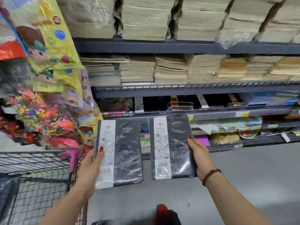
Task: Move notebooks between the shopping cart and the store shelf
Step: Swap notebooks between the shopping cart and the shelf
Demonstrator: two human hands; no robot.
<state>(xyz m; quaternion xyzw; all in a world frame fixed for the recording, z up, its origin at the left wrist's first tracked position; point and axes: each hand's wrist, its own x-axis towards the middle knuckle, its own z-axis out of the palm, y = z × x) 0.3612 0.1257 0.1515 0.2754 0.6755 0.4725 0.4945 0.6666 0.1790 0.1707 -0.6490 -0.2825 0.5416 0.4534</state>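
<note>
Our palms sit hidden behind covers. Left hand [90,164] grips left notebook [119,153], right hand [200,156] grips right notebook [172,146]; both long axes upright, toward shelf [186,90].

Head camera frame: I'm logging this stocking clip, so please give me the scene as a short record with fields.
left hand: grips a shrink-wrapped dark notebook by its left edge
right hand: grips a matching second notebook by its right edge
notebook position: both held upright, side by side, apart, in front of the store shelf
shopping cart: wire basket at lower left, beside the left arm
shelf contents: stacked paper pads on upper tiers, mixed stationery lower
wrist: beaded bracelet on the right
</note>
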